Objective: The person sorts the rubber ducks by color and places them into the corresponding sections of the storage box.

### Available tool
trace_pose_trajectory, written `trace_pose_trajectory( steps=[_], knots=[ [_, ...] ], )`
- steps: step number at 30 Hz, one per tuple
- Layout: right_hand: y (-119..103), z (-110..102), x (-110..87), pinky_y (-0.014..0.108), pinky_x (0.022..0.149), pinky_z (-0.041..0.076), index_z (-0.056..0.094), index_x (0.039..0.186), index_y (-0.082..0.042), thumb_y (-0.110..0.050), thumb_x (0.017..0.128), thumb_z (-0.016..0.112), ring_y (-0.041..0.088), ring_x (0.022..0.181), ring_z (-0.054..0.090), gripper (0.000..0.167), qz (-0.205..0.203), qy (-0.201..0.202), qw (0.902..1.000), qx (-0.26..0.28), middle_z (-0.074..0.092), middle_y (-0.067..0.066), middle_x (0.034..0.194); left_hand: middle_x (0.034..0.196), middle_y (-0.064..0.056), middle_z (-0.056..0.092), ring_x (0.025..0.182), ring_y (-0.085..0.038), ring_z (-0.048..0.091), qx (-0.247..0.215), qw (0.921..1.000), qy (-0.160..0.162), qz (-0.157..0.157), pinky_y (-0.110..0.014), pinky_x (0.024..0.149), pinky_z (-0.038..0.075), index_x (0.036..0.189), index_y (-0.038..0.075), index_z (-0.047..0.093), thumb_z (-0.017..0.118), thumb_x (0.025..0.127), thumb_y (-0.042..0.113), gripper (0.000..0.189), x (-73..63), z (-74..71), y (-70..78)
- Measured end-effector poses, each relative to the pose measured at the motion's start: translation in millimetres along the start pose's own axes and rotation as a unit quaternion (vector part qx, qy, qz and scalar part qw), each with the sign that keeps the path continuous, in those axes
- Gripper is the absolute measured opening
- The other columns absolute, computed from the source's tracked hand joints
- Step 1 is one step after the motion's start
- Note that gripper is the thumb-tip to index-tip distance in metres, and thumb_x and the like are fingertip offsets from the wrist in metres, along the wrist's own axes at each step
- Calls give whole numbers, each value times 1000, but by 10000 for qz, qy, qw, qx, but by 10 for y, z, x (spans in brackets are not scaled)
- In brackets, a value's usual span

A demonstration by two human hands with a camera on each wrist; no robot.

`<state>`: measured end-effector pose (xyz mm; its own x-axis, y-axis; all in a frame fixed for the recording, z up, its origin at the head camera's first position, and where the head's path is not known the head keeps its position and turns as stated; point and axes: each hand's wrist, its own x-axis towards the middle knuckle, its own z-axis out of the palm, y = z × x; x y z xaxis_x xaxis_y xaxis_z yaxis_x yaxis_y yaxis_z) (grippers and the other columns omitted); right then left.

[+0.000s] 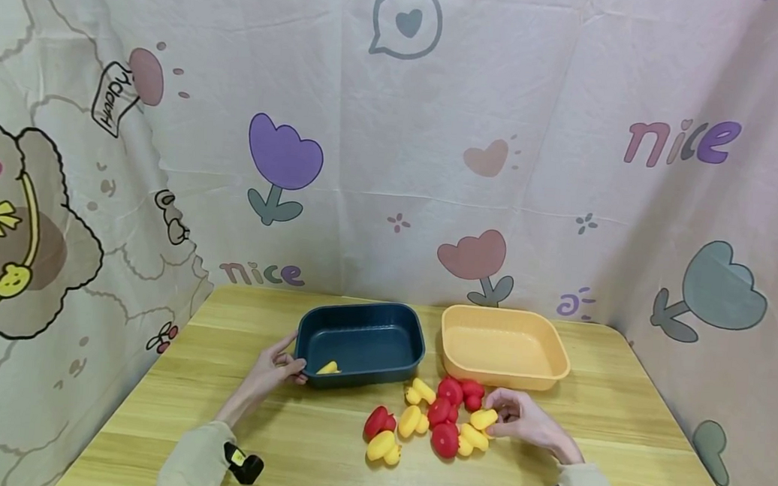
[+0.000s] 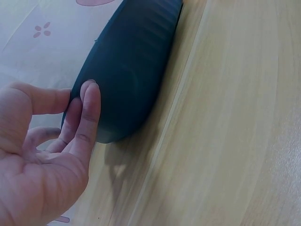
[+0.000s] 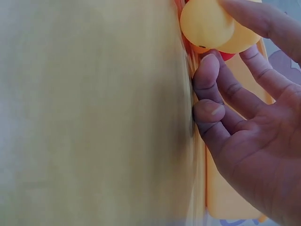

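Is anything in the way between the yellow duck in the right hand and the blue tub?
Yes. The right hand pinches a yellow duck, and red ducks and another yellow one lie between it and the blue tub. Above them nothing blocks the way.

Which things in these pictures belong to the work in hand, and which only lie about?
In use:
- left hand touching the dark blue plastic tray
- right hand pinching a yellow rubber duck
- heap of red and yellow rubber ducks
- one yellow duck inside the blue tray
- empty orange plastic tray

Lying about:
- wooden table
- printed cloth backdrop
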<state>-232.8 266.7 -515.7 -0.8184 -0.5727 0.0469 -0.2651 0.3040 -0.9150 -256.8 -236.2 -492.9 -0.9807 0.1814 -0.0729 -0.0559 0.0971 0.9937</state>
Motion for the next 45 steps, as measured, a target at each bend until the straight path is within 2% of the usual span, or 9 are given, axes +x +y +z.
trace_pose_trajectory(
  steps=[6,12,17,26,29,34,39,43,45],
  knots=[
    [14,-1,-4,19,74,55,58,108,8,-4,83,76,4,86,64,33,-22,37,10000,52,65,-2,103,79,-1,60,73,-10,71,-27,10000,-10,20,-27,78,64,162,4,13,55,100,-1,75,-1,9,4],
    [4,-9,-36,22,82,60,55,114,12,1,83,73,10,94,69,38,73,155,9995,278,63,19,113,78,-1,60,73,-11,72,23,10000,39,17,-29,78,65,161,3,14,56,99,0,75,-7,12,10],
    [-52,-27,-58,25,80,63,50,119,15,3,82,70,11,93,71,44,269,434,9980,370,56,29,120,77,-1,61,73,-11,72,79,9999,76,16,-29,78,65,161,4,15,56,99,-1,75,-1,17,8],
    [-157,-45,-31,31,80,65,45,127,16,3,86,68,14,93,71,49,339,750,9943,683,56,18,118,78,-1,61,72,-11,71,17,10000,33,41,-33,80,65,161,3,15,56,99,-1,75,2,16,14],
    [-212,-40,-17,30,91,60,51,127,10,-5,86,73,15,101,68,48,550,1094,9917,389,59,19,122,78,-1,61,73,-11,71,-3,10000,20,24,-32,79,65,161,3,14,55,99,-1,75,-2,17,19],
    [-306,-29,32,25,89,57,63,122,2,-17,87,78,14,98,70,43,852,1490,9852,45,68,17,121,79,-1,62,73,-11,71,38,10000,38,-2,-31,80,65,161,3,14,55,100,-1,74,-4,13,29],
    [-399,4,103,19,86,58,65,126,3,-17,91,75,9,94,73,41,502,1692,9843,81,74,15,117,78,-2,61,73,-11,71,57,10000,48,-3,-30,79,65,161,3,15,55,99,-1,74,-6,10,29],
    [-477,28,184,22,84,60,65,128,5,-13,94,70,10,90,74,38,77,1941,9809,-9,77,17,107,79,-2,62,73,-11,71,55,10000,40,-7,-27,78,64,161,4,14,55,100,-1,74,-8,9,29],
    [-527,38,234,21,84,60,65,128,6,-11,95,68,10,91,74,36,-126,2020,9793,-86,75,20,109,79,-1,62,73,-11,71,52,10000,44,-7,-27,78,64,161,3,14,55,100,0,74,-7,9,28]
  ],
)
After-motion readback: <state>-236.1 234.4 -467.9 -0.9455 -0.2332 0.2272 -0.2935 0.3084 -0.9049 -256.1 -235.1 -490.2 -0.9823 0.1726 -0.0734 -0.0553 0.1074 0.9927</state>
